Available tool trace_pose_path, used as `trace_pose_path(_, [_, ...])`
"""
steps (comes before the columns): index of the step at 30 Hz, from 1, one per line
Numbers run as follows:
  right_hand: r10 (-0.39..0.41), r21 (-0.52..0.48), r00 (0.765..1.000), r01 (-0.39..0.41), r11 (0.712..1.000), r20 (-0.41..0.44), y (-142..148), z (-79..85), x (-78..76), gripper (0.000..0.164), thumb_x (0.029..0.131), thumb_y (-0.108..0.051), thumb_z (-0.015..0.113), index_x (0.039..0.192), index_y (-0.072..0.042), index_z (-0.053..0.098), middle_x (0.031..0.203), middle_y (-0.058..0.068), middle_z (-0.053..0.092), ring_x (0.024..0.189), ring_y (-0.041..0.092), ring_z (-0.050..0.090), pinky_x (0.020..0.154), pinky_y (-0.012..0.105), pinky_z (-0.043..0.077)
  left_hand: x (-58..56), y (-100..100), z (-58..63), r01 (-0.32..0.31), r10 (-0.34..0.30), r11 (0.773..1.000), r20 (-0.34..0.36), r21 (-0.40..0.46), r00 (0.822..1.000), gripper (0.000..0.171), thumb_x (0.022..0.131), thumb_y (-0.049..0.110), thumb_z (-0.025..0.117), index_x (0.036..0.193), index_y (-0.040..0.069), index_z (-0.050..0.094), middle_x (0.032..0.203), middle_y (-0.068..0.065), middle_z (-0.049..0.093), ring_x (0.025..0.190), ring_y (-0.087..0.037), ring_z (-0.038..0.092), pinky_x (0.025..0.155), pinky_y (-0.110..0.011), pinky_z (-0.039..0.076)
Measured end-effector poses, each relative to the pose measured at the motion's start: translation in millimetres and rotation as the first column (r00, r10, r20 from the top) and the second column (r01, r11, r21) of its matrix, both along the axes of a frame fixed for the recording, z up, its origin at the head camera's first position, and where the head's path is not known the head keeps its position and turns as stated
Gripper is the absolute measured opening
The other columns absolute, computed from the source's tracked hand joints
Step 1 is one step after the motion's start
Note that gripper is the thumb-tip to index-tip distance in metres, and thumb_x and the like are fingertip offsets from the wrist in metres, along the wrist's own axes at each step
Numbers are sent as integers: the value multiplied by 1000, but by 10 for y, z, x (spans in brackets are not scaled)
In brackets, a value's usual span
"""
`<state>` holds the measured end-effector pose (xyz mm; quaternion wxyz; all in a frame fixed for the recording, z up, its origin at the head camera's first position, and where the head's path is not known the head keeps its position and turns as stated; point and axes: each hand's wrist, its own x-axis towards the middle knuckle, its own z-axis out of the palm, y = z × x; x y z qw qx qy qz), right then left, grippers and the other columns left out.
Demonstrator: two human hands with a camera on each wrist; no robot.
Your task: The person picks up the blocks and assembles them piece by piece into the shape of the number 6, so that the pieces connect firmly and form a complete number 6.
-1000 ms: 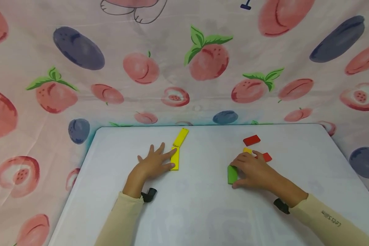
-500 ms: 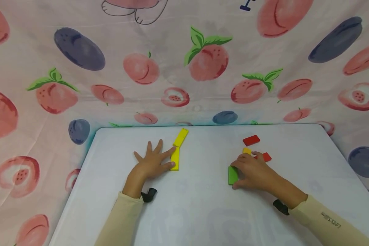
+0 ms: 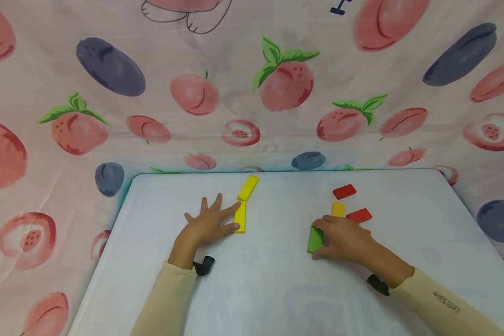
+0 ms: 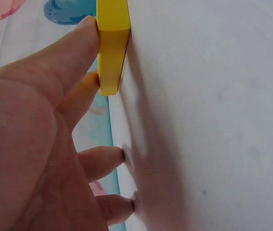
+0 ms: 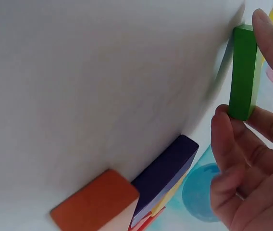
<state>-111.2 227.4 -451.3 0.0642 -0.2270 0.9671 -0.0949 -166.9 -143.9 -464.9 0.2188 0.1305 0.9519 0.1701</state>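
Observation:
My left hand (image 3: 203, 226) rests with its fingers spread on the white tabletop. Its thumb and index fingertip touch the side of a yellow block (image 3: 240, 218), while the other fingertips reach the table, as the left wrist view shows. A second yellow block (image 3: 248, 188) lies end to end with the first, slanting off to the right. Over on the right side, my right hand (image 3: 346, 240) pinches a green block (image 3: 315, 240) between thumb and fingers by its two ends. The green block (image 5: 244, 72) is at or just above the table; I cannot tell which.
Beyond my right hand lie a yellow-orange block (image 3: 338, 209) and two red blocks (image 3: 344, 192). A dark purple block (image 5: 165, 168) and an orange block (image 5: 98, 199) show in the right wrist view, largely hidden by the hand in the head view. Fruit-printed cloth (image 3: 269, 116) hangs behind the table.
My right hand has moved slightly left and nearer with the green block, which has turned a little. More of the yellow-orange and red blocks shows. My left hand has barely moved.

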Motion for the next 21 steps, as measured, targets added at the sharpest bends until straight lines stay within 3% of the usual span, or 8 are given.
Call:
trace_pose_path(8, [-62,-128,989,80,989,133,-43,-41,-21,68,63,-44,97,118,-14,70,94,-5,61,80,9,54,64,20,51,5,14,15,-6,6,1000,6,1,1000,68,95,60,61,156,51,31,173,-12,5,155,-53,-8,98,-93,-1])
trace_pose_path(15, [-105,-305,955,192,933,278,28,-105,-58,48,75,-35,92,114,-15,71,97,-3,65,81,11,59,66,21,54,3,18,15,-5,5,1000,4,2,1000,69,95,60,60,156,52,30,174,-12,4,155,-53,-10,98,-93,-2])
trace_pose_path(18, [-116,-361,906,276,891,408,45,-127,-75,42,81,-35,88,114,-16,70,95,-1,66,76,12,66,67,23,56,2,14,5,-7,7,1000,4,0,1000,69,95,60,61,156,53,29,174,-12,4,155,-53,-10,98,-93,-2])
trace_pose_path(21, [-93,-416,828,370,831,552,35,-133,-77,42,84,-33,85,117,-12,68,95,4,67,73,15,71,71,26,59,1,9,-9,-6,6,1000,7,-5,1000,69,95,61,60,156,52,29,174,-11,3,155,-53,-10,98,-93,-2])
